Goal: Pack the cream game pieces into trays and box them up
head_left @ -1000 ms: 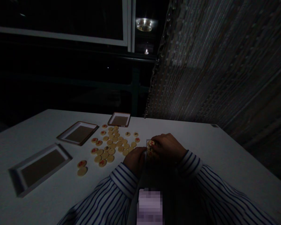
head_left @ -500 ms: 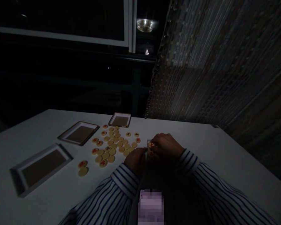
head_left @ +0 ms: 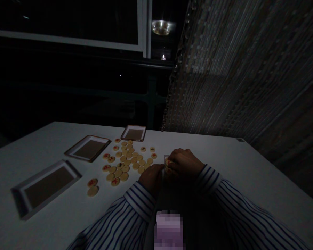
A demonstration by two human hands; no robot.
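Observation:
In dim light, a small pale box [head_left: 166,157] with round wooden pieces [head_left: 168,162] in it lies between my hands near the table's front edge. My left hand [head_left: 151,177] is curled against the box's left side, its fingertips mostly hidden. From the right, my right hand [head_left: 186,163] reaches over the box, fingers bent and pressed on the pieces inside. Left of my hands several loose round pieces [head_left: 129,155] are spread, most of them plain side up, some showing red or black characters.
Three shallow trays lie to the left: a long one [head_left: 72,169] nearest, a brown-rimmed one [head_left: 89,136] behind it, a smaller one [head_left: 145,133] farther back. They rest on a white table [head_left: 237,180]. A string curtain [head_left: 211,86] hangs behind at the right.
The fingers of my right hand have shifted slightly over the pieces in the box. The loose pieces and trays have stayed in place.

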